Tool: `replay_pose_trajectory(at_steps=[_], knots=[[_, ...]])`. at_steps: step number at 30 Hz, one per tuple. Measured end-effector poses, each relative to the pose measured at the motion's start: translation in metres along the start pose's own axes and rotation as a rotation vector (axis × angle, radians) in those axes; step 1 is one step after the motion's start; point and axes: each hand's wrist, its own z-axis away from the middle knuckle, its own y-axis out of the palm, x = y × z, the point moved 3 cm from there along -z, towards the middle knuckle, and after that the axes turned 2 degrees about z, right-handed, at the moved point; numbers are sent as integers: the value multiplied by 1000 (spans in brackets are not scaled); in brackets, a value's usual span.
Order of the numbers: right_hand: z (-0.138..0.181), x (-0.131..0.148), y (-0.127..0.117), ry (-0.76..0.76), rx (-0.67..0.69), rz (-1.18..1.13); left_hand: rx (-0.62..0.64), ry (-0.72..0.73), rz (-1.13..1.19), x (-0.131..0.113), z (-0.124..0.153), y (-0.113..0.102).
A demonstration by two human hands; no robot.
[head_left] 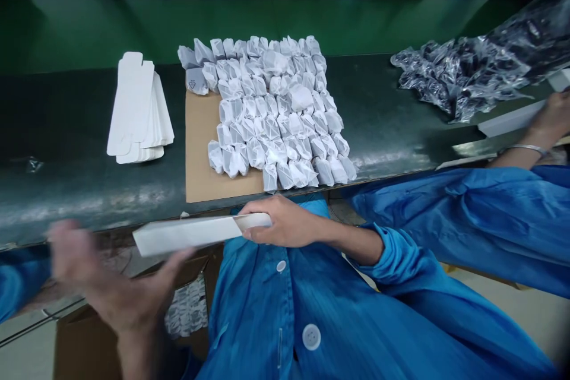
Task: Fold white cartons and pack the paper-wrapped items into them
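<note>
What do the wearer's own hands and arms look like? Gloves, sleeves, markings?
No gloves. The right hand is bare, with no band showing at the wrist; its loose, slightly shiny blue sleeve ends on the forearm in a bunched cuff. The left hand is also gloveless, but motion blur hides finer detail. No cables or markings are visible on either.
</note>
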Motion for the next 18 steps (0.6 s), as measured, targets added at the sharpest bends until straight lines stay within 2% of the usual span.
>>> replay_pose_trajectory(at_steps=[3, 4, 5, 8, 9, 11, 13, 15, 18], knots=[[1, 12, -17, -75, 240, 52, 94, 16, -77, 8, 19, 7], [3, 16, -26, -133, 263, 120, 142, 24, -109, 14, 26, 7], [5, 21, -36, -193, 228, 239, 191, 28, -146, 20, 33, 6], [6, 28, -66, -277, -38, 807, 340, -76, -179, 42, 51, 5], [5, 28, -70, -297, -74, 994, 386, -146, -132, 47, 55, 6], [0, 24, -68, -353, 0, 1257, 450, -277, 46, 53, 62, 13], [-7, 20, -61, -419, 94, 1372, 464, -326, 242, 50, 65, 22], [-15, 16, -57, -475, 132, 1417, 435, -321, 366, 46, 65, 28], [-23, 11, -65, -498, 134, 1338, 396, -310, 397, 44, 64, 29]])
